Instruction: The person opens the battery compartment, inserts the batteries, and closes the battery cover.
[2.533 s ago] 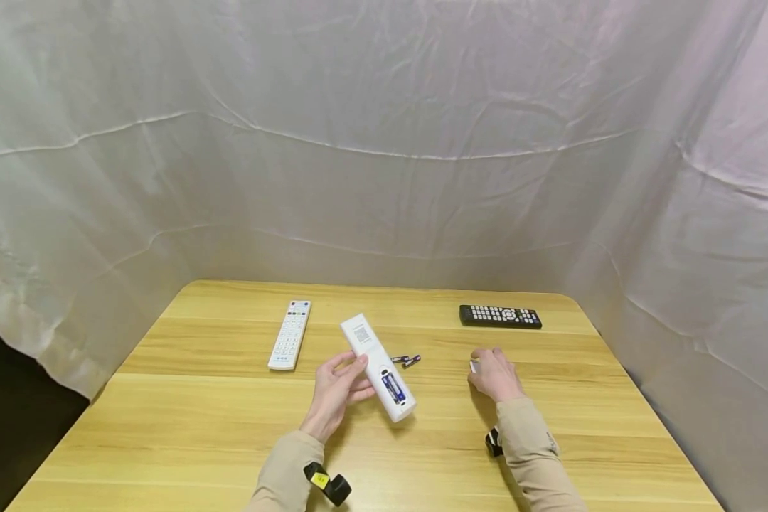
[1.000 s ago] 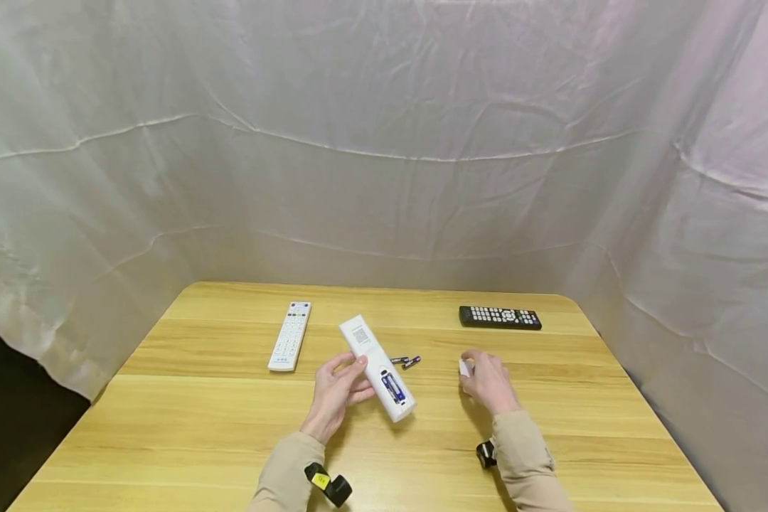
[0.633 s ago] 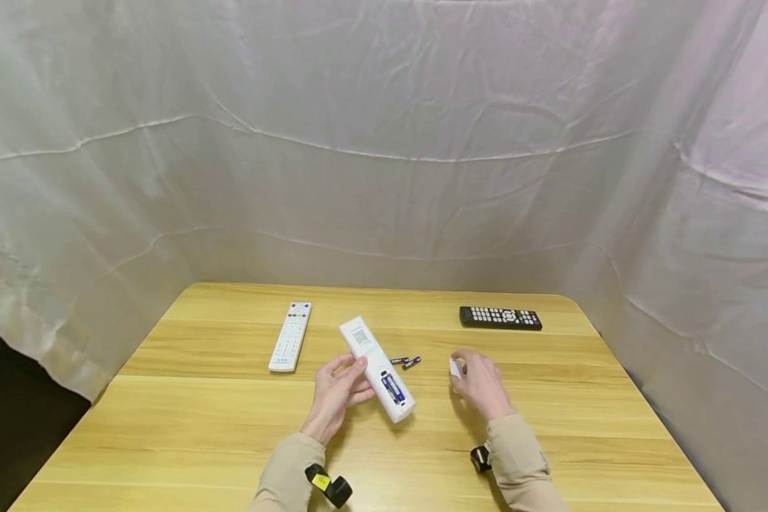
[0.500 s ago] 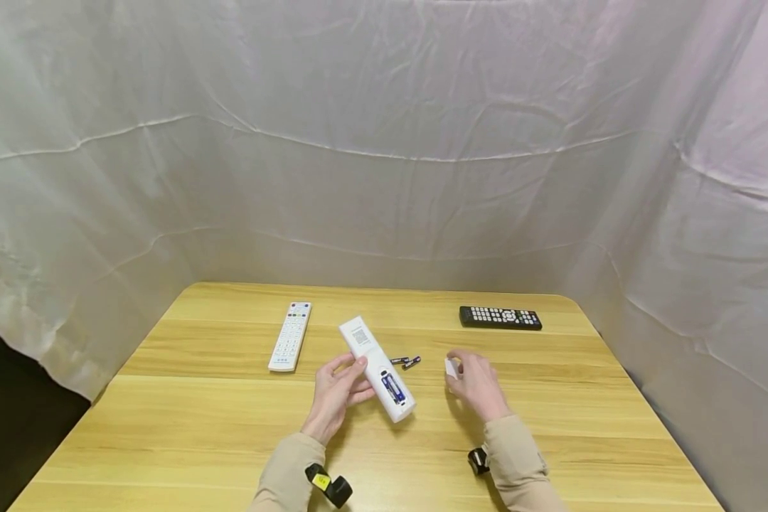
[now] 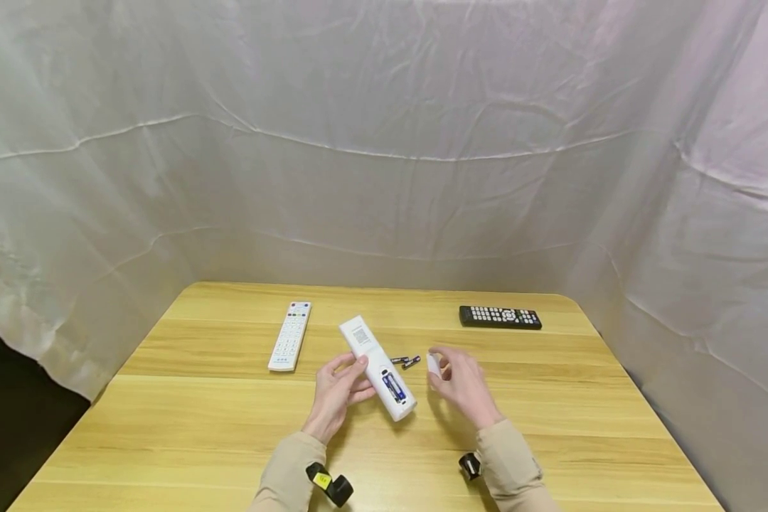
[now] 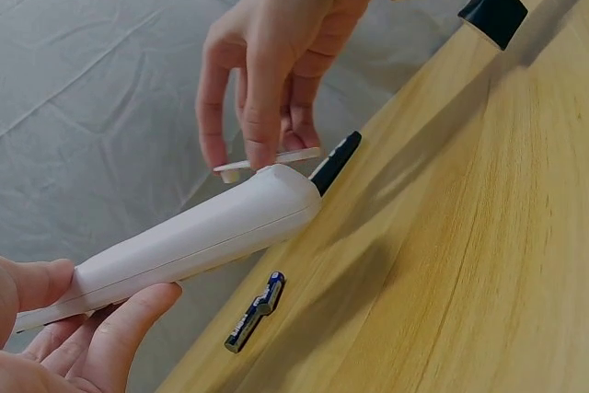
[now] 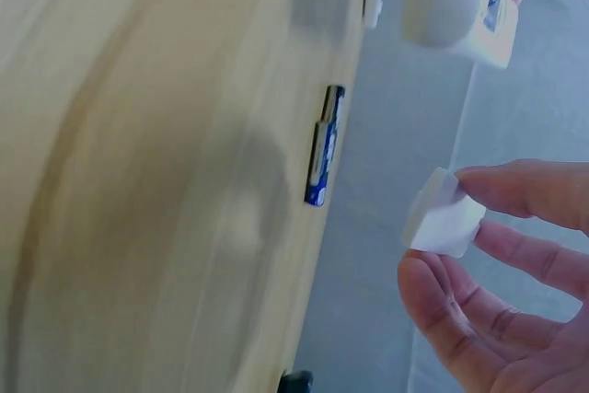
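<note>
My left hand point(image 5: 336, 391) grips a white remote control point(image 5: 366, 348), back side up and raised over the table. Its battery compartment is uncovered, with blue batteries point(image 5: 393, 387) lying in it. Just right of the remote, my right hand point(image 5: 464, 384) pinches a small white battery cover point(image 7: 446, 218) between thumb and fingers. In the left wrist view the cover point(image 6: 267, 165) is level above the remote's near end, overlapping it there. Two loose blue-and-black batteries point(image 5: 406, 361) lie on the table behind the held remote.
Another white remote point(image 5: 290, 336) lies button side up at the left of the wooden table point(image 5: 198, 441). A black remote point(image 5: 500, 317) lies at the back right. Pale cloth curtains point(image 5: 384, 142) hang behind and on both sides.
My right hand has moved left toward the held remote, carrying the battery cover. The left hand and its remote stay in nearly the same place.
</note>
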`<state>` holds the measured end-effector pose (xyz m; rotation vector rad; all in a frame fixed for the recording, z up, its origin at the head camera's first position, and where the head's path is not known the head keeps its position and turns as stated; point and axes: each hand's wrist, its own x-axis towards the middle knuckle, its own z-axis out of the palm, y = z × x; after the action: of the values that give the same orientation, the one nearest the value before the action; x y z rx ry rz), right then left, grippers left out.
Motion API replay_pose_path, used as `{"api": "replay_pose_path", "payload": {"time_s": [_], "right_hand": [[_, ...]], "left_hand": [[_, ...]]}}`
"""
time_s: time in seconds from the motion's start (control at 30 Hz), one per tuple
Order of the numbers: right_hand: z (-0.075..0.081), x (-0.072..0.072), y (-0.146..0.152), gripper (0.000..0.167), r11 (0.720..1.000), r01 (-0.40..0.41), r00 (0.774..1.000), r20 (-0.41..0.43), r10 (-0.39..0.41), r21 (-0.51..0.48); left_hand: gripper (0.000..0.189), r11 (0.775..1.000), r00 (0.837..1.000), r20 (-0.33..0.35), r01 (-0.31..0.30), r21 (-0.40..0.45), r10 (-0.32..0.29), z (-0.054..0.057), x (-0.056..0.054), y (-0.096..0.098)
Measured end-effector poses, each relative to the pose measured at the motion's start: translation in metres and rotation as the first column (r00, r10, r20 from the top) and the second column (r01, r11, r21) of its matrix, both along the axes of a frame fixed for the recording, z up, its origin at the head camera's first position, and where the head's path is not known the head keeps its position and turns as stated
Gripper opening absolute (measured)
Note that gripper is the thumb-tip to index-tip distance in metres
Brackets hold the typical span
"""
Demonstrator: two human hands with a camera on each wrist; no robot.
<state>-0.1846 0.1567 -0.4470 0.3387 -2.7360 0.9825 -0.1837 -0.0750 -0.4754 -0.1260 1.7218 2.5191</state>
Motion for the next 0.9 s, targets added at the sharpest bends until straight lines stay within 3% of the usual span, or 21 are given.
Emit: {"api": "replay_pose_path", "payload": {"time_s": [0.5, 0.9], "right_hand": [[-0.001, 0.006, -0.016, 0.041, 0.992, -0.108, 0.990, -0.098, 0.101, -0.065], [0.002, 0.011, -0.023, 0.043, 0.977, -0.208, 0.963, -0.184, 0.196, -0.053]], "left_hand": [[0.049, 1.000, 1.000, 0.007, 0.000, -0.004, 0.000, 0.000, -0.001, 0.001], [0.050, 1.000, 1.000, 0.000, -0.001, -0.011, 0.001, 0.000, -0.001, 0.002]]}}
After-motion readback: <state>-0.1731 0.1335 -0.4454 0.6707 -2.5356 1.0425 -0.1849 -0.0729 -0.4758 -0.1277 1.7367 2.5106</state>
